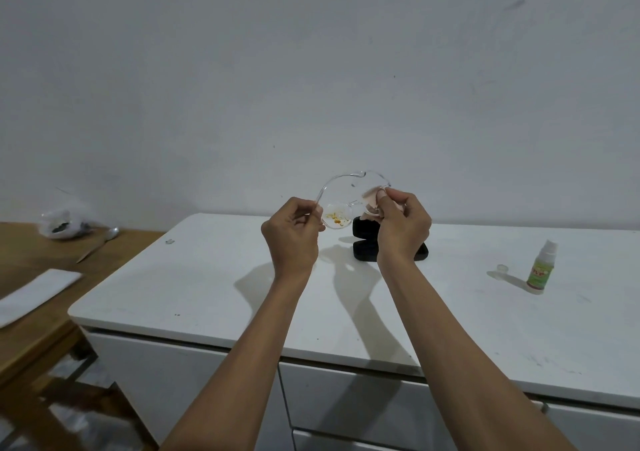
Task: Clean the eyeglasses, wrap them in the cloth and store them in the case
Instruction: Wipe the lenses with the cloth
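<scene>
Clear-framed eyeglasses point(337, 217) are held up in the air above the white cabinet top point(214, 277). Orange smears show on the left lens. My left hand point(292, 234) pinches the frame at its left end. My right hand point(403, 223) presses a pale pink cloth point(371, 197) against the right lens, which the cloth and fingers mostly hide. The temple arms curve up and away behind the lenses. An open black case point(363, 249) lies on the cabinet top behind my hands, partly covered by my right wrist.
A small spray bottle point(541, 267) with a green label stands at the right, its clear cap point(502, 268) beside it. To the left is a wooden table point(41, 253) with a plastic bag point(64, 225), a spoon point(98, 244) and a white sheet point(34, 293).
</scene>
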Motion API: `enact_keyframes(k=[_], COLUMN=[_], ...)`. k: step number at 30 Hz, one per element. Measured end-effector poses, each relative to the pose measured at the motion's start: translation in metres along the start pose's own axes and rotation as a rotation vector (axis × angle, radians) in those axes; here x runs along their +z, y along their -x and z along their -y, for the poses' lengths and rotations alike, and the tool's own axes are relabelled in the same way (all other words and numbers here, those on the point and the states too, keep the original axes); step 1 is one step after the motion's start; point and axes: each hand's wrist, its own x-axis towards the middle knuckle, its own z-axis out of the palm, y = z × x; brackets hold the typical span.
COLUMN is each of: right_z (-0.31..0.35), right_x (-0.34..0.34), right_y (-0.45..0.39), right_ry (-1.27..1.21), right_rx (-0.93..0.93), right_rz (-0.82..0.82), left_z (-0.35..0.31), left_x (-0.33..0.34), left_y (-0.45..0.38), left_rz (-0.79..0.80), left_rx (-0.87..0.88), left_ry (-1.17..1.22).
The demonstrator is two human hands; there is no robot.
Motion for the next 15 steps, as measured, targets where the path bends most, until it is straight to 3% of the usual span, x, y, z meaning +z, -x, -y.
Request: enact_keyframes(k=[5, 11, 15], right_z=[-0.001, -0.003, -0.009], right_x=[0.003, -0.011, -0.018], right_y=[-0.005, -0.011, -0.01], right_ry=[-0.008, -0.017, 0.05], right_rx=[0.013, 0.148, 0.103], right_rz=[-0.022, 0.245, 0.282], left_z=[-0.003, 0.005, 0.01], left_x=[0.01, 0.008, 0.004], left_y=[0.006, -0.004, -0.01], left_rz=[0.009, -0.03, -0.032], left_rx=[0.011, -0.045, -0.046], left_ry=[0.017, -0.033, -0.091])
